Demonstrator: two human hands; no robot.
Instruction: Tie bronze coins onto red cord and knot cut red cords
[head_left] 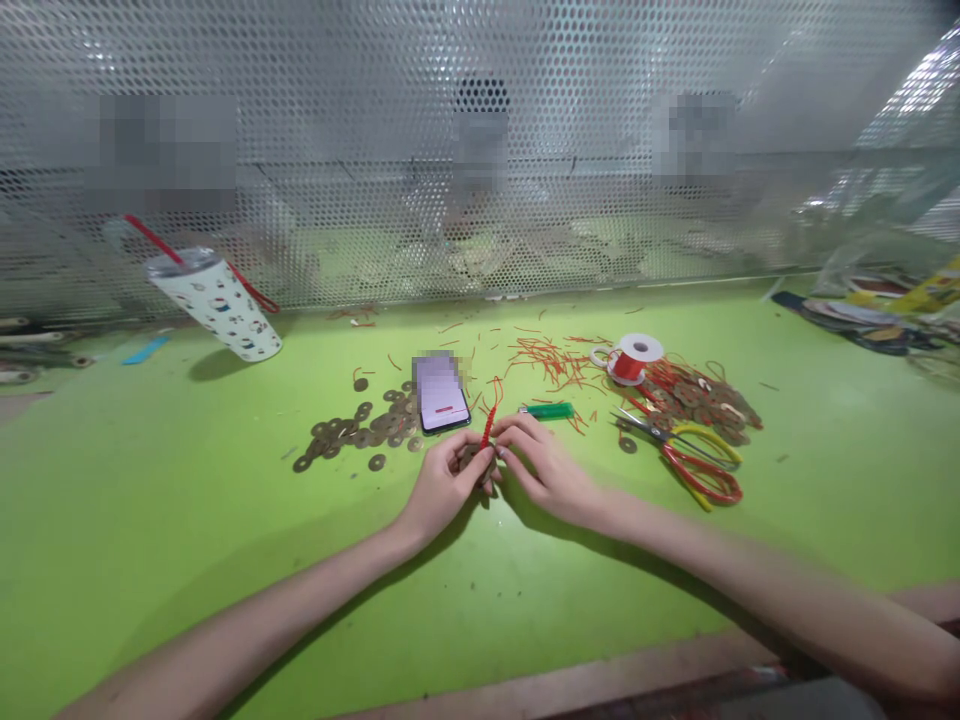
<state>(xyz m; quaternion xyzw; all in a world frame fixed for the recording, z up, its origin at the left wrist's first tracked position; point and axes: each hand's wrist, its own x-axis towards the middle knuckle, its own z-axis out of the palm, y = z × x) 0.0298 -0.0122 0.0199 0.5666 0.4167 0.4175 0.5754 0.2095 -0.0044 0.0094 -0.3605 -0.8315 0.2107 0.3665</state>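
Observation:
My left hand (444,480) and my right hand (544,462) meet at the middle of the green table (187,520). Both pinch a small piece made of coins and a red cord (489,422), which rises between the fingertips. The coins in my fingers are mostly hidden. A pile of loose brass coins (360,428) lies just left of my hands. A phone (441,392) with a lit screen lies right behind them. A green lighter (549,410) rests by my right hand.
Scissors and pliers with red and yellow handles (694,458) lie at the right, near a spool of red cord (630,358), red cord offcuts (551,358) and strung coins (701,395). A tilted patterned cup (217,300) stands at back left. A perforated metal screen (480,150) closes the back.

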